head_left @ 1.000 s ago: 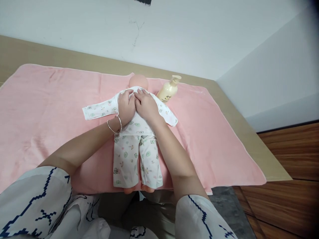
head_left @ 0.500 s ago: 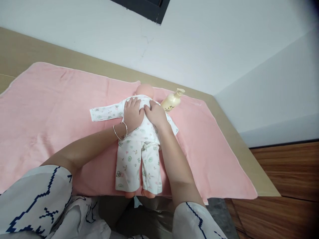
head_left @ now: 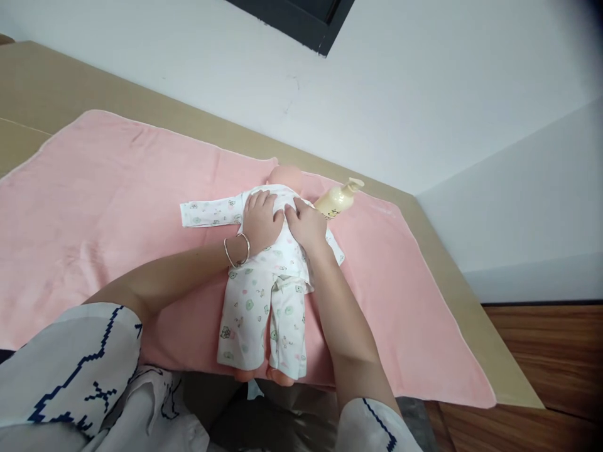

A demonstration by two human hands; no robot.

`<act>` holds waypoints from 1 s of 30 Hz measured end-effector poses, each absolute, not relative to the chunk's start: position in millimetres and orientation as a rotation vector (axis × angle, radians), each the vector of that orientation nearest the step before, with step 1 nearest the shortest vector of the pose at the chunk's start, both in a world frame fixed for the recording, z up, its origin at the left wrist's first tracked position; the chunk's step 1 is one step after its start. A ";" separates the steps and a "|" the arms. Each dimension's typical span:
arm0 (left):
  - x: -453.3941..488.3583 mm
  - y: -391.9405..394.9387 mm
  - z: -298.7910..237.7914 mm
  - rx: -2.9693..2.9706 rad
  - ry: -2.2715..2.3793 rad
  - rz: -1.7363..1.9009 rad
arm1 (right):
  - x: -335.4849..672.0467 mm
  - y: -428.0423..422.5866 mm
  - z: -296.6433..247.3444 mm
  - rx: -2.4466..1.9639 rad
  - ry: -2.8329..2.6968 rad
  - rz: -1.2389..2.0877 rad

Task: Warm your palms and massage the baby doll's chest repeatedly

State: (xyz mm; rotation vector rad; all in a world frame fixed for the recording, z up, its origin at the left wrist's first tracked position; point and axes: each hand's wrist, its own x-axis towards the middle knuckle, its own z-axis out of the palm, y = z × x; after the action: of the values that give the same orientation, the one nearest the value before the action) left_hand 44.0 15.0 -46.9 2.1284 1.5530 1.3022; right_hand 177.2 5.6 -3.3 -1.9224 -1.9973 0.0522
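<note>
Across a pink blanket spread on a tan table, a doll lay lengthwise, its smooth head toward the wall and its feet at the blanket's near edge. It wore a white printed top and matching trousers, and one sleeve stretched out to the left. The person's left hand rested spread on the upper part of the top, fingers pointing away and thumb reaching out toward the other hand; a silvery bangle circled that wrist. Beside it, the right hand lay curved over the doll's other side, thumb out; its fingers were partly hidden, so whether they gripped the cloth could not be told. Just beyond the right hand was a cream-coloured pump bottle, near the doll's shoulder. High on the wall showed a dark frame.
</note>
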 end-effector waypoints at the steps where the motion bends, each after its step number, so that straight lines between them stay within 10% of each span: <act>1: 44.1 15.6 -46.9 2.129 1.562 1.291 | 176.6 3.3 -2.5 -1.889 -1.999 0.083; 30: 41.0 10.9 -44.5 2.272 1.413 1.307 | 184.2 2.1 -2.9 -1.592 -2.032 0.304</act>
State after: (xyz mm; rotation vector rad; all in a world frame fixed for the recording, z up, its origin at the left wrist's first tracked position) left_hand 41.0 10.9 -44.5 2.2720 1.4129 1.3066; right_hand 184.2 2.1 -2.9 -1.5916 -2.0317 0.3035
